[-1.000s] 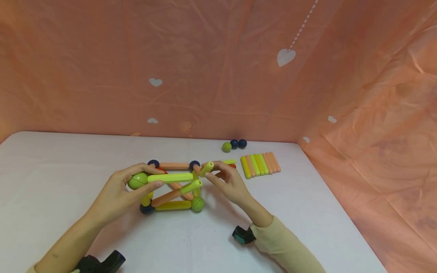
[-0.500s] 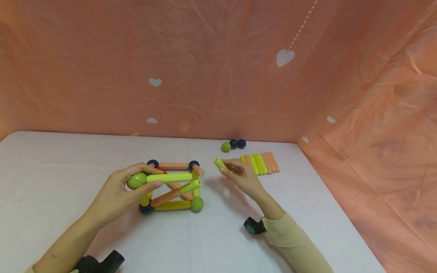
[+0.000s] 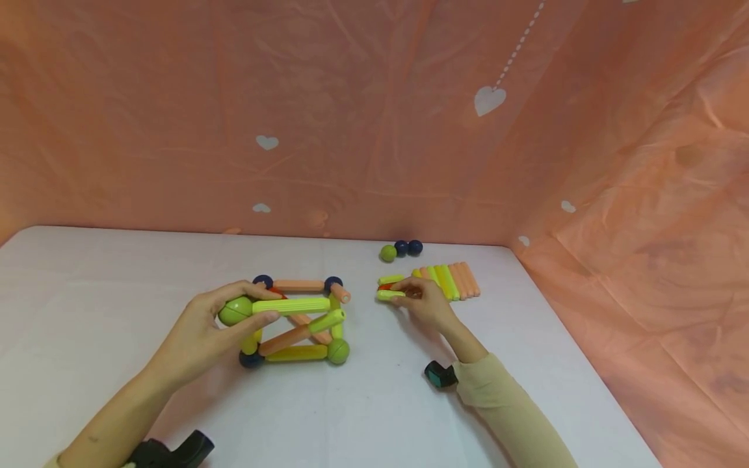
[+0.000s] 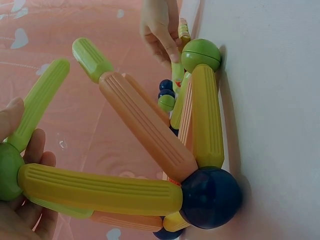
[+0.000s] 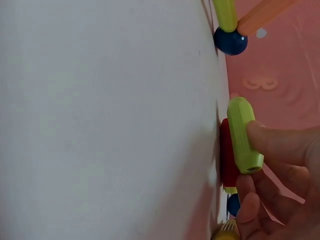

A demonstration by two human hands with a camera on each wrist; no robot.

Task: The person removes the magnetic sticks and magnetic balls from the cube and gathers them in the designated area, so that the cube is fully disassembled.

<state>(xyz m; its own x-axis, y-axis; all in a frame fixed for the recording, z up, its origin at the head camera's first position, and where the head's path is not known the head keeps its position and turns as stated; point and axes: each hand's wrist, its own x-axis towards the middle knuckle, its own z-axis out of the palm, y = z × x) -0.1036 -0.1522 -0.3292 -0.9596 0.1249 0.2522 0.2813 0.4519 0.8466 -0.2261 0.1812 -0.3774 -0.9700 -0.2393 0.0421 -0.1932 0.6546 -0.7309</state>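
My left hand (image 3: pixel 201 328) grips a green ball (image 3: pixel 235 311) at the raised left corner of a magnetic stick-and-ball frame. A long light green stick (image 3: pixel 292 306) points right from that ball, and a yellow stick (image 4: pixel 100 190) slopes down to a navy ball (image 4: pixel 211 197) on the table. Two orange sticks slant up within the frame; one (image 4: pixel 147 125) carries a short light green stick (image 4: pixel 91 59) at its free end. To the right, my right hand (image 3: pixel 428 302) pinches another short light green stick (image 5: pixel 243 135) between thumb and fingers, close beside a red stick (image 5: pixel 228 155).
Behind the right hand lies a row of yellow, green and orange sticks (image 3: pixel 456 281). A loose green ball (image 3: pixel 389 253) and two navy balls (image 3: pixel 407 247) sit at the white table's back edge. An orange curtain (image 3: pixel 351 130) hangs behind.
My right hand has moved right, away from the frame's back right corner, and down to the red stick with the short light green stick. My left hand and the frame have stayed put.
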